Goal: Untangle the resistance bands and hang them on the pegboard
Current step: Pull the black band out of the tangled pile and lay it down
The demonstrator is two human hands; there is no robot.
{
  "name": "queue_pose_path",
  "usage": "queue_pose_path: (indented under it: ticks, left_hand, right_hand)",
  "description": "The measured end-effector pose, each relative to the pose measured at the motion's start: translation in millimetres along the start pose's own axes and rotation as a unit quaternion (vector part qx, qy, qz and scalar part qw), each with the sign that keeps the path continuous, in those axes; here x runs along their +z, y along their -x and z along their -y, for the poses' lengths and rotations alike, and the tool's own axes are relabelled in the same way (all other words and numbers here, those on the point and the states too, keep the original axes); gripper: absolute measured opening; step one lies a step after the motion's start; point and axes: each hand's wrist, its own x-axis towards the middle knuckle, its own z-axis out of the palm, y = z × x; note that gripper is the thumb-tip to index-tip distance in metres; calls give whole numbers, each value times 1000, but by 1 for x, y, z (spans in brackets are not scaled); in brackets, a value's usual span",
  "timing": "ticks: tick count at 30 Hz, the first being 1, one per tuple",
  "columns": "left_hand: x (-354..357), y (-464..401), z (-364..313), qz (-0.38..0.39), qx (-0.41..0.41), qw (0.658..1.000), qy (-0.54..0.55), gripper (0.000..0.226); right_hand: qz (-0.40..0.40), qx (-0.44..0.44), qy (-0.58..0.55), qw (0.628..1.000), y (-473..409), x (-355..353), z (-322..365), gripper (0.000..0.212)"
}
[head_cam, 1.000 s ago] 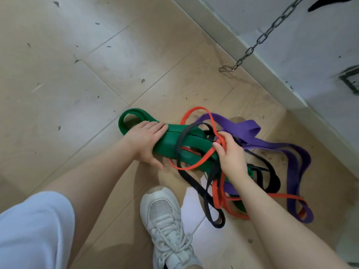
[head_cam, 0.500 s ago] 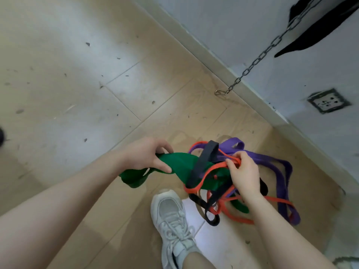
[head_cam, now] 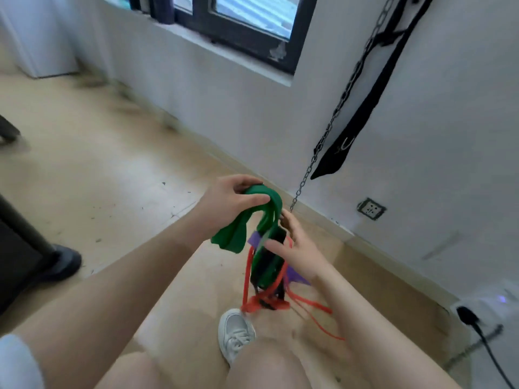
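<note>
Currently: green band gripped at its top bend by left hand, folded end drooping below the wrist. Right hand, fingers spread and relaxed, resting against hanging tangle just beneath: black band, red band, purple band. Held above floor, near white shoe.

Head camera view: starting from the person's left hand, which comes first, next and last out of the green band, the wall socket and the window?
1. The green band, gripped in the left hand itself.
2. The wall socket, low on the wall off to the right.
3. The window, high on the far wall, well beyond the hand.
</note>
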Motion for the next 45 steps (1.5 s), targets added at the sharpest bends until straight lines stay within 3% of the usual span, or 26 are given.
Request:
queue_pose_path:
  ticks: [2, 4, 6, 8, 10, 14, 17, 20, 23, 26, 29, 31, 36, 39, 42, 44, 45]
  left_hand:
    - [-1, 15, -34, -15, 29, 998, 56, 22]
    - [-4, 29, -67, -35, 68, 991, 113, 19]
    - [-12, 42, -92, -53, 117, 980, 154, 16]
    - [-25, 51, -109, -68, 142, 971, 180, 14]
    - [-43, 53, -110, -85, 139, 974, 155, 14]
    - [-67, 51, -53, -112, 29, 991, -65, 26]
    - [-60, 52, 8, -91, -53, 977, -186, 14]
    - [-43, 49, 61, -43, -123, 958, -257, 16]
    - [-23, 46, 96, -26, -205, 949, -240, 47]
    - [-2, 43, 102, -62, -145, 949, -273, 79]
    - [17, 42, 93, -12, -62, 998, -14, 74]
    - [21, 40, 97, -28, -50, 998, 39, 67]
    - [14, 29, 117, -56, -70, 995, -36, 30]
    - [2, 21, 117, -78, -57, 992, -80, 39]
    - [-15, 17, 110, -136, -20, 982, -126, 47]
    - [-22, 14, 113, -161, 19, 967, -198, 46]
    - [-22, 14, 120, -134, 29, 957, -257, 46]
  right_hand:
    - [-25, -32, 27, 999, 9, 7, 11, 53]
    - [-103, -58, 34, 992, 18, 11, 27, 34]
    - [-205, -65, 96, 972, 22, 6, 46, 37]
    - [-255, -88, 224, 937, 25, -8, 73, 40]
    - [-237, -72, 299, 921, 29, -22, 102, 34]
    - [-109, 23, 299, 948, 18, -38, 110, 33]
    - [-56, 63, 129, 988, 18, -30, 85, 34]
    - [-60, 107, -84, 989, 15, -13, 59, 28]
    - [-65, 129, -207, 968, 6, 3, 45, 28]
    - [-57, 121, -258, 957, -8, 12, 30, 22]
    - [-28, 132, -265, 955, -16, 24, 13, 19]
    - [-11, 138, -258, 956, -19, 32, 4, 21]
    - [64, 114, -243, 961, -31, 36, -12, 9]
    - [76, 125, -225, 963, -36, 28, -25, 13]
    - [16, 155, -160, 975, -35, 2, -39, 29]
    - [-13, 168, -93, 981, -31, -11, -48, 32]
    - [-15, 171, -67, 983, -28, -14, -51, 30]
